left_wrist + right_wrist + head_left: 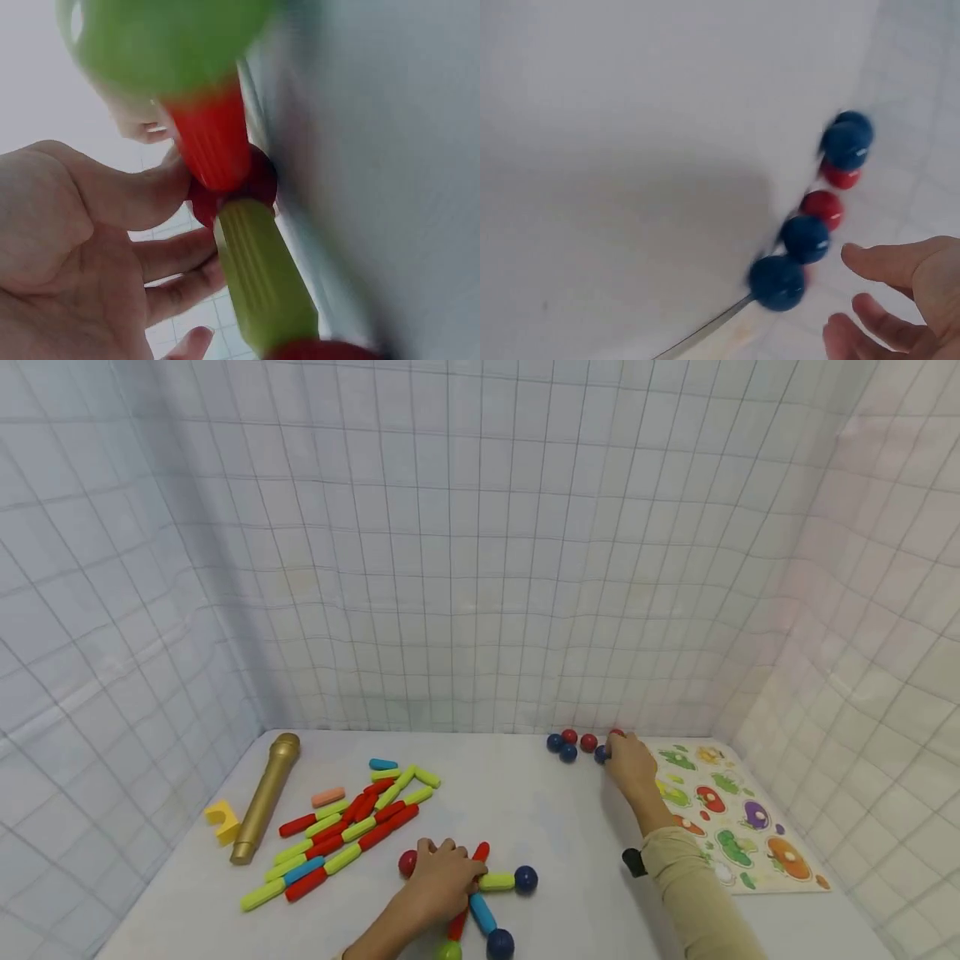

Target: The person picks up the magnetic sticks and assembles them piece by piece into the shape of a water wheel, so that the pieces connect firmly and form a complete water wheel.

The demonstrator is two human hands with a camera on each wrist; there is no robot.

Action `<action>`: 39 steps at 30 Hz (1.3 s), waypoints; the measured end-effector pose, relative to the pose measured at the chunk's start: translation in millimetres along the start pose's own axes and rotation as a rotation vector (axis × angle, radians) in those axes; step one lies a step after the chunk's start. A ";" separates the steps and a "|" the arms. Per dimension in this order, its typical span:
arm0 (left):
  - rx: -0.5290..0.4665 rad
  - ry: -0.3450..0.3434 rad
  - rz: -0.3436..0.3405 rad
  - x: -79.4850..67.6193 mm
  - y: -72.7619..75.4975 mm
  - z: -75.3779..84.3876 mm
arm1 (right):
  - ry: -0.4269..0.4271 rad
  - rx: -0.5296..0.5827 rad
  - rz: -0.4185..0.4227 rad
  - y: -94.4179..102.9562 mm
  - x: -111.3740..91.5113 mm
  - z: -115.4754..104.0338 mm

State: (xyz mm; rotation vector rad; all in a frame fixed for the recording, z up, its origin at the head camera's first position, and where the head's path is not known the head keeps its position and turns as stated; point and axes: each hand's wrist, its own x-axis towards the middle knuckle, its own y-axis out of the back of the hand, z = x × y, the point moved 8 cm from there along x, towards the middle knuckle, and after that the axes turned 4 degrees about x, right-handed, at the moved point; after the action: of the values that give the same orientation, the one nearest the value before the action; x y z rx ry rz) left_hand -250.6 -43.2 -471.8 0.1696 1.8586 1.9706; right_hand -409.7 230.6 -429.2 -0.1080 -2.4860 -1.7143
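Beige sleeve (697,893) lies nearest the head camera, leading to the right hand (632,766) at the rear of the white table (555,827). From where I stand, that hand is at the end of a ball cluster, beside a red ball (617,734) and a blue ball (602,754); this view alone does not settle its grip. Toward the front, the left hand (444,881) covers the middle of a stick-and-ball assembly. One lime stick (497,882) ends in a dark blue ball (526,880); a red stick (457,927) runs to a green ball (449,951). Assorted sticks (342,860) lie to the left, a vegetable board (768,881) to the right.

Left wrist view: thumb and fingers pinch the dark red hub ball (259,180), where the red stick meets a second lime stick (266,277). Finding: depth of fit is not visible. Uneven twisting or pressing could, in my judgement, work a stick out of the hub.

Right wrist view: thumb and fingers stand parted, holding nothing, just beside the clustered balls. Finding: smooth, round and closely grouped, these may roll if a fingertip knocks one, scattering its neighbours or running against the grid cloth (480,568) behind.
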 end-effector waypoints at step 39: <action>-0.034 0.020 0.005 -1.5 4.2 5.0 | 0.487 0.173 -0.439 -66.5 -95.6 -128.8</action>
State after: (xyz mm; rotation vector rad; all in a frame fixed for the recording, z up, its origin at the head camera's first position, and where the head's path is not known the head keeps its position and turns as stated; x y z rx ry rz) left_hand -248.3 -39.2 -466.9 0.1455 1.8376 2.0123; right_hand -316.0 87.5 -458.9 0.8217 -2.3661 -1.4085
